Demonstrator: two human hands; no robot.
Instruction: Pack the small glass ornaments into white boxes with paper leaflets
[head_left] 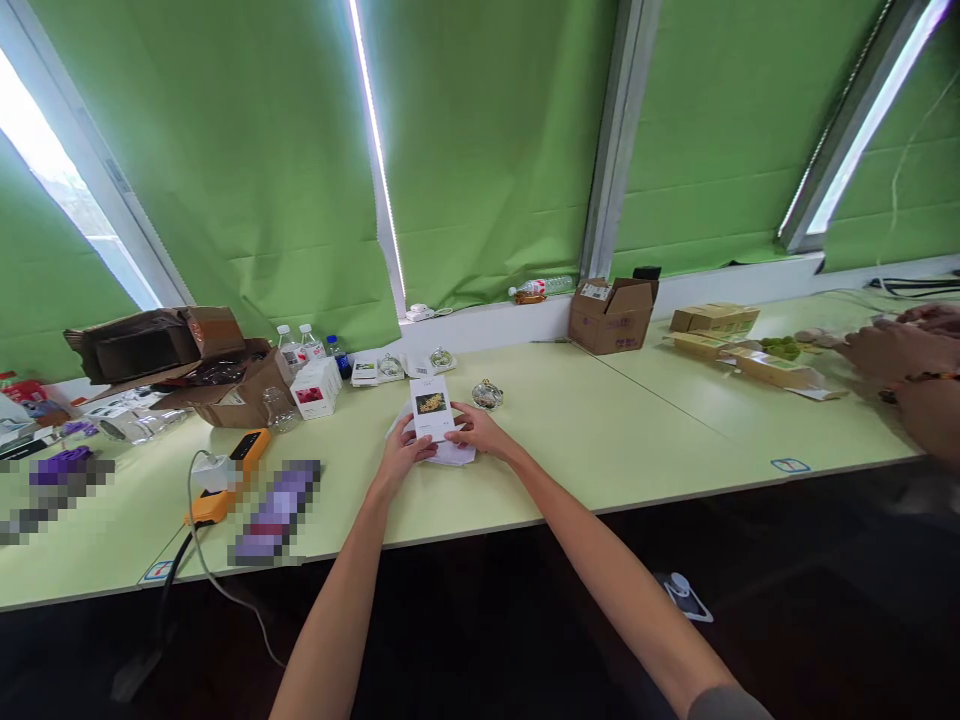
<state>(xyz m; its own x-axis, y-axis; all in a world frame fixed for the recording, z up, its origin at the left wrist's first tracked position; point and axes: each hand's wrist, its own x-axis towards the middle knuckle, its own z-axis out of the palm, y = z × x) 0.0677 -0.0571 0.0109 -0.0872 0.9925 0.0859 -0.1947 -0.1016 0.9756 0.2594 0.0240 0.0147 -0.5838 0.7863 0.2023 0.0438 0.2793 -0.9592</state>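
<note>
A small white box, printed with a picture of yellow flowers, is gripped between my hands above the table. My left hand is closed on its lower left side. From the right, my right hand holds the other side, with the thumb on the front face. A top flap seems to stand up. Beneath it lie white sheets, partly hidden by the box and my hands. Just right of the box sits a round clear ornament with a gold-coloured top, touched by neither hand.
At left are white boxes, bottles, a brown carton, an orange power strip and a blurred phone. Behind lie more ornaments. A carton stands right; another person's hands work beside yellow boxes.
</note>
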